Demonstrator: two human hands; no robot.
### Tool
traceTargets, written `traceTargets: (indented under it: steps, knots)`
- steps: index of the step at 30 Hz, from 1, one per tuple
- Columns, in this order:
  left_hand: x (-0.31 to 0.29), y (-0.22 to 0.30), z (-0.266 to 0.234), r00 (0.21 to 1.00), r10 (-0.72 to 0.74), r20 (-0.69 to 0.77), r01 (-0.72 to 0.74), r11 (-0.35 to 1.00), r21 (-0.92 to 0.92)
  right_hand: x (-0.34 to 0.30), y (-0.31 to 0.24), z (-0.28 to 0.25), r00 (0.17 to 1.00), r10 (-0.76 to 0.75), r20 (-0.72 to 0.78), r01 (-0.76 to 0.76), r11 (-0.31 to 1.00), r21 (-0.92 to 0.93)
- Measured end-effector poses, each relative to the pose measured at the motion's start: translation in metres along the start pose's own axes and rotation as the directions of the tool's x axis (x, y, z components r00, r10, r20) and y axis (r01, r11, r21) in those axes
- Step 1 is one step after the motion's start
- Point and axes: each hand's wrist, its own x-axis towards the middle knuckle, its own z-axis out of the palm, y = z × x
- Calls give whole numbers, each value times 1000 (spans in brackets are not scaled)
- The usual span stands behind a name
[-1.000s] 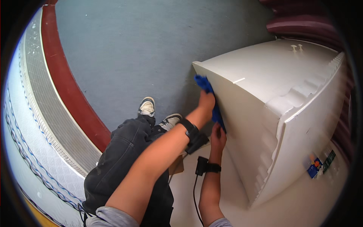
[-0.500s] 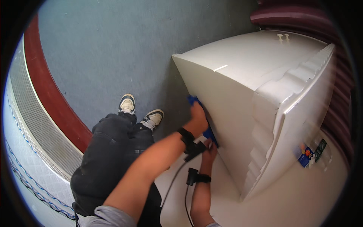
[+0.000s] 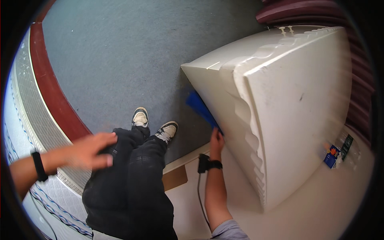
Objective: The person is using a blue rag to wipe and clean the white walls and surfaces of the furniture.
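My left hand (image 3: 94,151), a black band on its wrist, hangs in the air over my left thigh. Its fingers are apart with nothing in them, and they are smeared by motion. My right hand (image 3: 217,140) is closed at the lower end of a long, flat blue thing (image 3: 200,108). Blur hides whether that is cloth or plastic. The blue thing lies along the lower left side of a white cabinet (image 3: 296,92) with a wavy moulded edge, partly tucked behind that side.
A bed with a dark red frame (image 3: 46,80) and a pale quilted mattress (image 3: 44,192) curves along the left. Blue-grey carpet (image 3: 120,60) spreads beyond my shoes (image 3: 167,131). Small packets (image 3: 332,156) lie right of the cabinet, near a maroon curtain (image 3: 296,12).
My left hand has let go of the blue thing and swung left over my thigh. My right hand stays at its lower end. The view has shifted, showing more of the cabinet's near face.
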Motion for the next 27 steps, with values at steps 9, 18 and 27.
traceTargets:
  steps: [9,18,27]
  knots:
    - [-29,21,117,943,112,-314,-48,978,205,-27,50,-116,919,-20,-393,-187,858,-479]
    - [-30,-5,115,891,88,-446,-12,985,170,48,-128,167,808,147,570,-515,-292,806]
    - [-28,3,123,828,147,-541,-69,985,161,44,-216,245,758,95,645,-573,-375,729]
